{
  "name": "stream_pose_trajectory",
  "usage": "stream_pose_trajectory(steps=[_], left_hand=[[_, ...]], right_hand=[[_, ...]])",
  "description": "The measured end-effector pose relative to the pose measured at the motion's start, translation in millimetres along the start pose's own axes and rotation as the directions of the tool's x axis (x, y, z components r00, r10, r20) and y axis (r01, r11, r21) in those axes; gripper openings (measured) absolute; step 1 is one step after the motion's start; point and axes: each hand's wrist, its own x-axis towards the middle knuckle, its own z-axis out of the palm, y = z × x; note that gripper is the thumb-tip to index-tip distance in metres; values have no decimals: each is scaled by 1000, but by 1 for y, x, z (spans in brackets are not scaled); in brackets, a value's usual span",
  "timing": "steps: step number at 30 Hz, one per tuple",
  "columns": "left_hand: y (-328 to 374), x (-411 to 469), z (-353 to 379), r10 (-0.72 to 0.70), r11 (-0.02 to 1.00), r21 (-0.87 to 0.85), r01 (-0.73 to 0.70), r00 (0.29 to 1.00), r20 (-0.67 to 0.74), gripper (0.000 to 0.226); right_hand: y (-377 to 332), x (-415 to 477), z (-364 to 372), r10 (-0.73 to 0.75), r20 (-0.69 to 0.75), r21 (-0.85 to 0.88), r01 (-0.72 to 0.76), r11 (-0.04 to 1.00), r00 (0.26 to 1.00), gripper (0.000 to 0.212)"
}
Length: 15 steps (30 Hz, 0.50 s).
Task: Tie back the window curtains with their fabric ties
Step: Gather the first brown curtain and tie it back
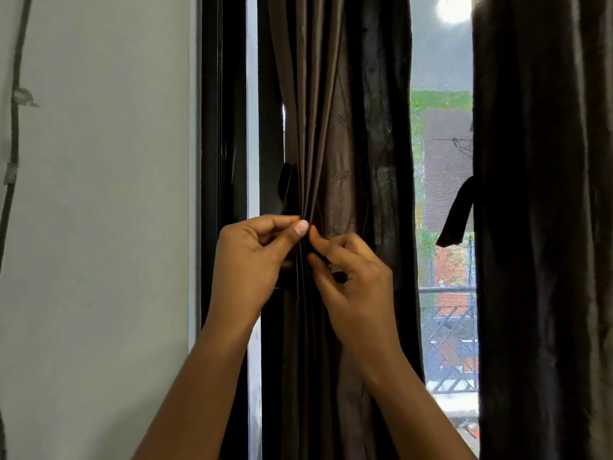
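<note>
Nearest me, my left hand (252, 260) and right hand (351, 280) meet at the gathered folds of the left curtain (331, 127). The fingers (300, 229) of both are curled, pinching the bunched cloth between thumb and fingertips. Just above the left hand a dark fabric tie (288, 187) shows at that curtain's left edge by the window frame (219, 127), and farther right, past the bare glass, the right curtain (544, 194) hangs with a second tie (456, 214) dangling at its left edge.

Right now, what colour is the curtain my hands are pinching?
The curtain is plain dark brown, slightly shiny; the head view shows it.
</note>
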Motion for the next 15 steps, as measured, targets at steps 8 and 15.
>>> stream_pose_trajectory(steps=[8,15], left_hand=[[-7,9,15,-2,983,185,18,997,-83,21],[-8,-1,37,86,956,291,-33,982,-171,24]], right_hand=[[7,5,-28,-225,70,-452,232,861,972,24],[49,15,-54,11,-265,-406,-122,906,964,53]])
